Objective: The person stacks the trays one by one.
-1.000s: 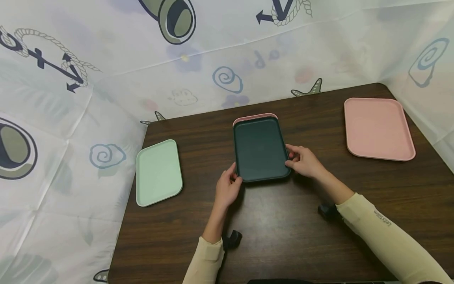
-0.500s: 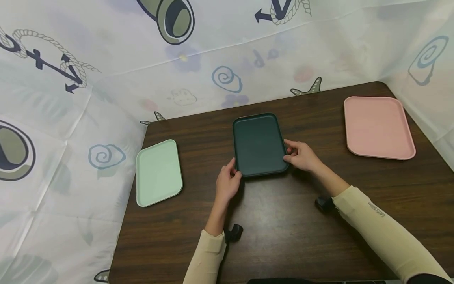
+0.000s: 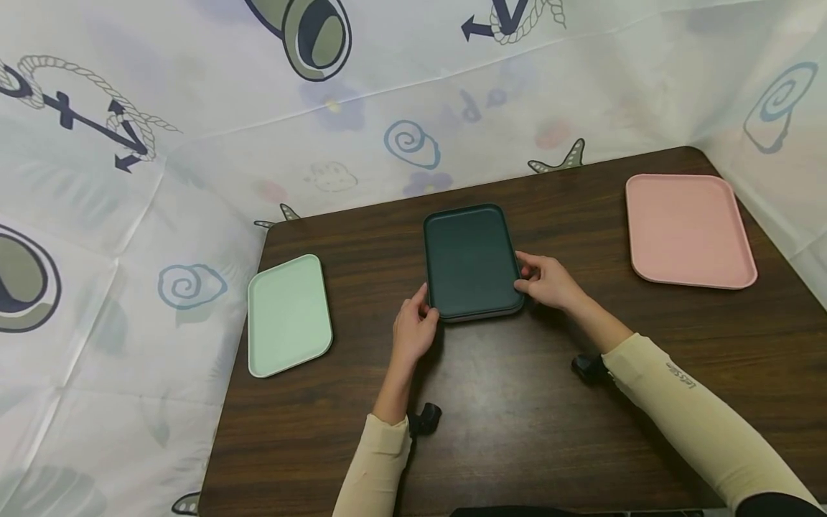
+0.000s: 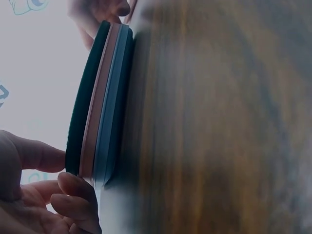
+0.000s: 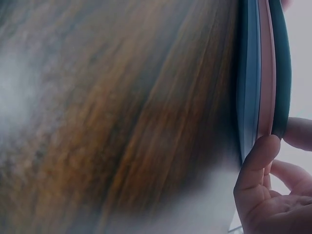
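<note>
Left hand (image 3: 415,334) and right hand (image 3: 549,283) are both gripping the dark green tray (image 3: 474,266), left one at its near left corner, right one on its right edge a bit up from the near corner. Thumbs and curled fingers are right at the rim in both wrist views, though I can't tell how much of the layers below they're touching. So that tray's basically mid-table, toward the back, and it's topping a stack: side-on you get green, then a pink layer (image 4: 96,109), then a blue layer (image 4: 111,117) at the bottom. From the head cam the green pretty much covers the rest, just a thin sliver poking out along the near edge. Over on the left side of the dark wood table (image 3: 504,431) there's a pale green tray (image 3: 291,316) lying at a slant, and way off to the right, near the far corner, a wider pink tray (image 3: 691,230). Both sit well apart from the stack. Cream sleeves (image 3: 685,409) on the arms, and printed white cloth (image 3: 258,158) hanging behind the table.
</note>
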`<state>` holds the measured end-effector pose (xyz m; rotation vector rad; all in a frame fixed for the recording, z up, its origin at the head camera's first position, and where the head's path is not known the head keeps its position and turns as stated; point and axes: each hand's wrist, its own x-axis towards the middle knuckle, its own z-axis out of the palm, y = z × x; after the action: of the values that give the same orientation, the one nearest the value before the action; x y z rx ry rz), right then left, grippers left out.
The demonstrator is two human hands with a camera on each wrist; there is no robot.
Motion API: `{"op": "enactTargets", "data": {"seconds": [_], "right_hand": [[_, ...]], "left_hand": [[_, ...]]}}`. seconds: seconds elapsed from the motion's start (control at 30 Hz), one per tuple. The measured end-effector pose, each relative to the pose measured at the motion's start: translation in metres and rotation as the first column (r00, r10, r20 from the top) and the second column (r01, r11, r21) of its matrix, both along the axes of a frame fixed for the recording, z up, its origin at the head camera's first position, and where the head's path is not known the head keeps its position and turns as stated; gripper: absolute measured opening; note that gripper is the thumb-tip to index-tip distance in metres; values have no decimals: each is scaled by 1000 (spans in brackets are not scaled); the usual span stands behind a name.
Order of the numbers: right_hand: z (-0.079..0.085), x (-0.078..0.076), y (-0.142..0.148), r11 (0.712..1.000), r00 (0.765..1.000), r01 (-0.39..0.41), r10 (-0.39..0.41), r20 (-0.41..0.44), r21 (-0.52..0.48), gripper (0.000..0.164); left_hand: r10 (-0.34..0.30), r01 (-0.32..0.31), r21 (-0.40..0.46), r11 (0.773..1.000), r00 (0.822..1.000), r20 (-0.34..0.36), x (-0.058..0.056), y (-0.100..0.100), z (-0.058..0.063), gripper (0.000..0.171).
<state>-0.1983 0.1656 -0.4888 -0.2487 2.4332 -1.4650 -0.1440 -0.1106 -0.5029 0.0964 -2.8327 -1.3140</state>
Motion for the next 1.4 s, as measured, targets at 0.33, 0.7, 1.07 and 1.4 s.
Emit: {"op": "enactTargets", "data": {"seconds": [0.33,0.7,1.07,1.4], "right_hand": [[-2,-1,-1,1000,1000,2,-2,15,-6,65],[-4,5,-3,999,999,-9,11,-41,43,63],[1,33,4,998,997,-48,50,-61,39,60],[5,43,55,998,991,50,-46,-126,32,41]], "left_hand": [[-17,17,1,1000,1000,2,0,-3,-2,57],[-36,35,29,999,999,17,10,-6,-1,55],[-59,60,-9,998,997,57,47,2,19,45],[-322,308,-123,943,941,-109,49,62,46,21]]}}
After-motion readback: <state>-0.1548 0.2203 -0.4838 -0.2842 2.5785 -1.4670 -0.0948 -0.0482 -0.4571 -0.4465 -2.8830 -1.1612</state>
